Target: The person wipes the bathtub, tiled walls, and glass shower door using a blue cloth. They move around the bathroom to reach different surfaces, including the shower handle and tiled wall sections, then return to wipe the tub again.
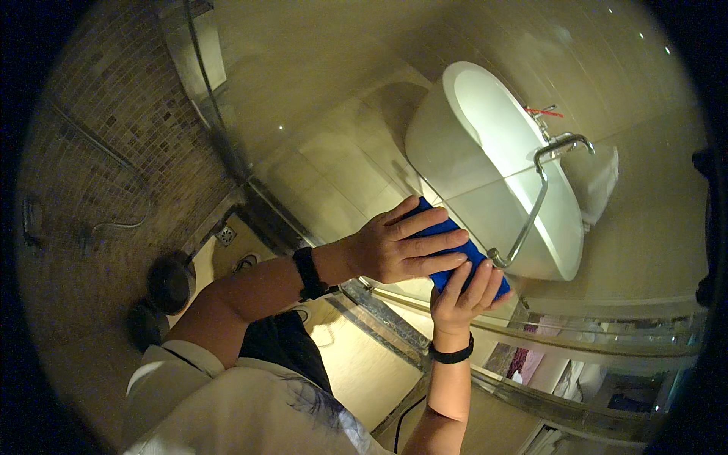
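A folded blue cloth lies under both my hands, in front of a clear glass panel that I see the bathroom through. My left hand has its fingers laid across the cloth's upper left part. On the lower right part, my right hand grips the cloth, fingers on top and the thumb side partly hidden. Just beyond my right fingertips is the lower end of a bent metal bar, which rises to the right. Dark bands circle both my wrists.
A white freestanding bathtub with a tap shows through the glass. A metal track runs along the panel's base. Dark round containers stand left by the mosaic wall; a shower hose hangs there. Shelved items lie right.
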A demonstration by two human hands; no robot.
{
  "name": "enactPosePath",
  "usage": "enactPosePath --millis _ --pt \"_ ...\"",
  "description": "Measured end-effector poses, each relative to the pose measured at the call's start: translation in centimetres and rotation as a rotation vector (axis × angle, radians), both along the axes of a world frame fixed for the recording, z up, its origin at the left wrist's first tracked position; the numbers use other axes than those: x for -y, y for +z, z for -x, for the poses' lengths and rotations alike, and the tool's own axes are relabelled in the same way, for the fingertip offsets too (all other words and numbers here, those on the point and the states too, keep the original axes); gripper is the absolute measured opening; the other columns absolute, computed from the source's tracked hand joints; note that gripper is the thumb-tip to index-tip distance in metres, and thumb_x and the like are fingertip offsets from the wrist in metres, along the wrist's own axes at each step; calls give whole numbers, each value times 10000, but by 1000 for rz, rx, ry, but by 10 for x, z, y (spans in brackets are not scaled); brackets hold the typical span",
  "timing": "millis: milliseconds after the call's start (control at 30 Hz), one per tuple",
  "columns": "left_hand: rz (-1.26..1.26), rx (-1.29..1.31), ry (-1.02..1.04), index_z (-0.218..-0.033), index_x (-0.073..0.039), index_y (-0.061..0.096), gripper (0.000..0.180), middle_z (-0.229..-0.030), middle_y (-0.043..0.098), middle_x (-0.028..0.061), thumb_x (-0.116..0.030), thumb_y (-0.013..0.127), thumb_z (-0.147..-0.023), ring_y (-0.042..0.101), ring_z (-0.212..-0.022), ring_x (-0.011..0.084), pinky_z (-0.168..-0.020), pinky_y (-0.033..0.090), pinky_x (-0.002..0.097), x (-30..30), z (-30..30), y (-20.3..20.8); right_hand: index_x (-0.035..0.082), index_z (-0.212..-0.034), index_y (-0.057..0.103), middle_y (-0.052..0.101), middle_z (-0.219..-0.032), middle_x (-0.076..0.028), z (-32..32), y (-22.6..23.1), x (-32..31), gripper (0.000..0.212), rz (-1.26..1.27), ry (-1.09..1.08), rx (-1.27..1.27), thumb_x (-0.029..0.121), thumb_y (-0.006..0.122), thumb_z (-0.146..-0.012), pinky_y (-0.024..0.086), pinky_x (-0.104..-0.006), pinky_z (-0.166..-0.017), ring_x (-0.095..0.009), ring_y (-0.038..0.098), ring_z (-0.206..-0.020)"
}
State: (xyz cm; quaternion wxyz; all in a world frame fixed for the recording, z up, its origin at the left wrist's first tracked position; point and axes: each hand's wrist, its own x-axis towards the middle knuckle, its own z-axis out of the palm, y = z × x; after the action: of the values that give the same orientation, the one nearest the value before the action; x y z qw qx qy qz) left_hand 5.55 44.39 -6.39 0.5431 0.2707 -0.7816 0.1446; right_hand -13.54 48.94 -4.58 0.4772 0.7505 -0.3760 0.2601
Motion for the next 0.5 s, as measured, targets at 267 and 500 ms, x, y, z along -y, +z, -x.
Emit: enactPosePath --millis 267,500 --pt "-6 160 156 -1335 -348 518 472 -1532 285 -70 -238 585 -880 153 -1445 274 -1196 136 460 14 -50 -128 82 -1250 584 406 -1448 -154 -46 -107 12 358 -213 -6 -196 158 538 -903 29 -624 -1131 -363 278 -1400" --pt "-181 -130 273 -1273 -231 581 475 -1513 314 -4 -111 659 -820 177 -1433 327 -1104 345 527 21 -90 -130 108 -1224 631 494 -1400 -102 -120 -73 44 340 -221 57 -199 99 510 -905 16 -582 -1149 -308 355 -1375"
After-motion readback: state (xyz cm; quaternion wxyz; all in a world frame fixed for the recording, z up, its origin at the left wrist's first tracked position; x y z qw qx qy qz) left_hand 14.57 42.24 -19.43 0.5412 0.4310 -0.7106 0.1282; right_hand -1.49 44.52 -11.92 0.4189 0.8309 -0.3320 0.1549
